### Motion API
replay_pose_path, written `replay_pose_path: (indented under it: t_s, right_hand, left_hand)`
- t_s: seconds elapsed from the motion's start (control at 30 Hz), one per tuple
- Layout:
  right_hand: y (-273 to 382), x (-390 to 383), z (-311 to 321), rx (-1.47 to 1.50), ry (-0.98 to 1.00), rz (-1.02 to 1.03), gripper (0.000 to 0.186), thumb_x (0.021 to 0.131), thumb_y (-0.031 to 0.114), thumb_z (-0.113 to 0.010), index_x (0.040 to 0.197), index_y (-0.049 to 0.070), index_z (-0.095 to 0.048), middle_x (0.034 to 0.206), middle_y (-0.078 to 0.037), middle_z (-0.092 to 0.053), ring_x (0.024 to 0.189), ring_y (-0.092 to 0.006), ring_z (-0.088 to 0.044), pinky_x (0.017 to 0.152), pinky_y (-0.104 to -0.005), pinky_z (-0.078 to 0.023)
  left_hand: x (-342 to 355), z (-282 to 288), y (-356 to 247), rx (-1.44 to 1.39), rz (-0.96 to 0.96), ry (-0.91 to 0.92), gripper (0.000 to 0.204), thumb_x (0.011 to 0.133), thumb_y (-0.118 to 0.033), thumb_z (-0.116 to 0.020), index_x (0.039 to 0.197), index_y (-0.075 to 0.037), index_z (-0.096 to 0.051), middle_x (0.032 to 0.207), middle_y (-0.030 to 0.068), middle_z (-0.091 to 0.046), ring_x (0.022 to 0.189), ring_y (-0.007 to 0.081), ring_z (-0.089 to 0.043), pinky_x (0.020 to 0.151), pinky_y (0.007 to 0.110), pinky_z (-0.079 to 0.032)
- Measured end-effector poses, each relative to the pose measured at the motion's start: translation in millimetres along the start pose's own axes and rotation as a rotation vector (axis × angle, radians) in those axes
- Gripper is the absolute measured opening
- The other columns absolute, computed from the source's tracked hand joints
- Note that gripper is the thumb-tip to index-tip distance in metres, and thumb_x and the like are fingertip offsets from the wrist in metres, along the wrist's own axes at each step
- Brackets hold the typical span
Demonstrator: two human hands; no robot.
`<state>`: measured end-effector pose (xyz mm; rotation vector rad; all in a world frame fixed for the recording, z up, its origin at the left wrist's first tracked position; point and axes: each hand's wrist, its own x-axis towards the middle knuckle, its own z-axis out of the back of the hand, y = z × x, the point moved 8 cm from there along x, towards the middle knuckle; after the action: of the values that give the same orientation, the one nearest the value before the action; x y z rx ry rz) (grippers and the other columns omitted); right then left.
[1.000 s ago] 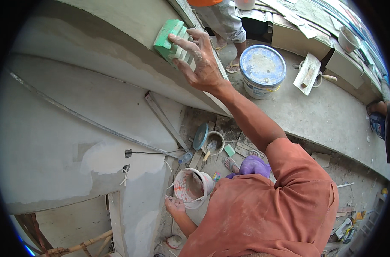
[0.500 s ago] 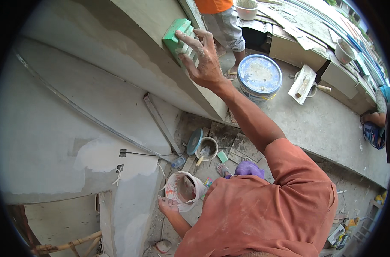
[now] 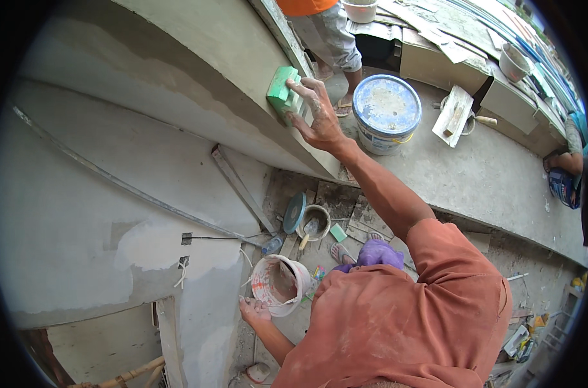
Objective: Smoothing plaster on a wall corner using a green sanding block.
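Note:
My right hand (image 3: 316, 113) grips a green float (image 3: 281, 87) with pale ridges, pressed to the grey plastered face of a raised ledge (image 3: 229, 68); its fingers are whitened with dust. Low at center, my left hand (image 3: 255, 310) holds the thin handle of a white bucket (image 3: 297, 278), smeared red inside with grey material in it. Below the ledge are a small pot (image 3: 315, 215) with a tool handle, a blue disc (image 3: 294, 210) and a green pad (image 3: 338, 234).
Beyond the ledge stand a person in grey trousers (image 3: 333, 39), a blue-lidded pail (image 3: 388, 107) and a white board (image 3: 452, 113). Another person (image 3: 568, 155) is at the far right. Stacked panels (image 3: 439, 61) and buckets line the back; a metal bar (image 3: 239, 184) leans on the lower wall.
My right hand and the green float have moved down and rightward along the ledge's face. My left hand stays on the bucket. The view has shifted slightly.

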<state>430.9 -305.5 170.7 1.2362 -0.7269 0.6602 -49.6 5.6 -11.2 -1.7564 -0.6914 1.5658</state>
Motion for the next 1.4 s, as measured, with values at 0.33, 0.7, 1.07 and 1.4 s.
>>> replay_pose_path:
  t_s: [0.33, 0.7, 1.07, 1.4]
  right_hand:
    - [-66.4, -113.7, -4.1, 0.083, -0.098, -0.279, 0.063, 0.089, 0.006, -0.070, 0.148, 0.009, -0.047, 0.135, -0.021, -0.046, 0.127, -0.0372, -0.050, 0.109, -0.0438, -0.040]
    - [-96.4, -165.1, -16.5, 0.060, -0.025, -0.423, 0.067, 0.083, 0.010, -0.075, 0.146, 0.010, -0.052, 0.130, -0.022, -0.047, 0.125, -0.0387, -0.050, 0.108, -0.0454, -0.041]
    - [-41.1, -40.2, -13.8, 0.086, -0.162, -0.124, 0.066, 0.084, 0.014, -0.073, 0.147, 0.020, -0.054, 0.130, -0.022, -0.046, 0.121, -0.0407, -0.049, 0.104, -0.0469, -0.043]
    - [-86.1, -168.5, -15.9, 0.195, -0.087, -0.384, 0.066, 0.084, 0.008, -0.072, 0.146, 0.016, -0.052, 0.133, -0.022, -0.046, 0.125, -0.0408, -0.049, 0.108, -0.0449, -0.042]
  left_hand:
    - [-4.3, 23.7, -13.9, -0.046, 0.008, -0.046, 0.033, 0.101, -0.041, -0.056, 0.080, -0.019, -0.044, 0.058, -0.0058, -0.027, 0.046, 0.0107, -0.022, 0.052, 0.031, -0.026]
    - [-4.0, 39.2, -28.1, -0.048, -0.009, -0.039, 0.031, 0.101, -0.039, -0.052, 0.079, -0.019, -0.046, 0.056, -0.0050, -0.032, 0.043, 0.0120, -0.025, 0.050, 0.032, -0.025]
    - [-19.3, 44.1, -49.7, 0.027, -0.044, -0.111, 0.032, 0.100, -0.037, -0.056, 0.079, -0.016, -0.045, 0.058, -0.0035, -0.031, 0.045, 0.0131, -0.025, 0.050, 0.033, -0.026]
    - [-30.5, 42.0, -65.2, 0.070, 0.000, -0.114, 0.032, 0.100, -0.036, -0.056, 0.078, -0.016, -0.043, 0.056, -0.0032, -0.030, 0.045, 0.0128, -0.024, 0.051, 0.033, -0.027]
